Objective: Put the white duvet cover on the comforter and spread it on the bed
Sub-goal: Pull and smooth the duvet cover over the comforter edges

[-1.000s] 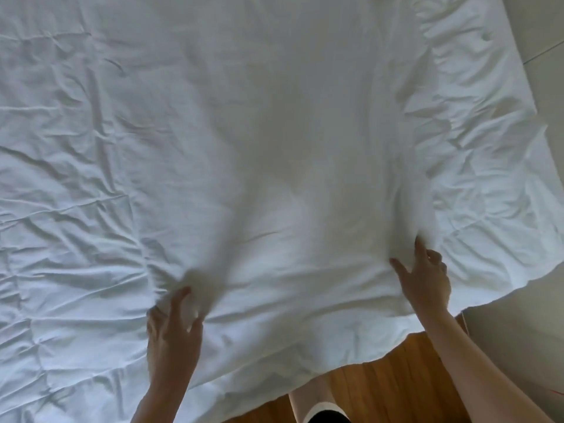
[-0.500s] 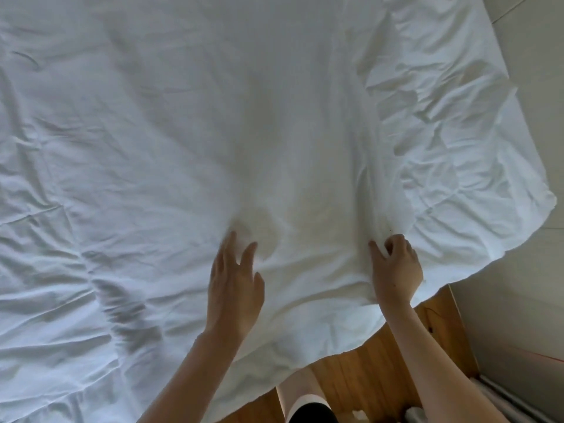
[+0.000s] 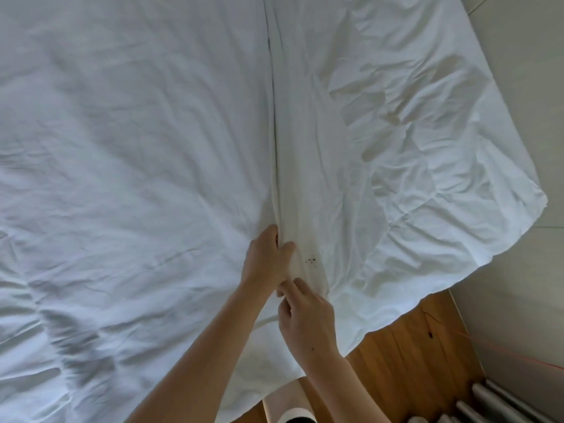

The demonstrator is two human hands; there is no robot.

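The white duvet cover (image 3: 137,148) lies wrinkled across the bed and fills most of the view. A long raised fold (image 3: 276,132) runs from the top down to my hands. My left hand (image 3: 267,264) grips this fold, thumb on the right side and fingers tucked under the left. Just below it, my right hand (image 3: 305,319) pinches the same fold with its fingertips. A small dark mark (image 3: 311,260) shows on the cloth beside my left thumb. The comforter cannot be told apart from the cover.
The cover's right corner (image 3: 531,206) hangs over the bed edge above pale floor tiles (image 3: 525,71). Wooden flooring (image 3: 406,361) lies at the lower right, with a radiator (image 3: 500,404) in the corner. My leg (image 3: 290,404) stands against the bed's near edge.
Both hands came together at the middle. My left hand went from pressing flat to gripping a fold, and my right hand moved left to pinch the same fold. The view shifted left.
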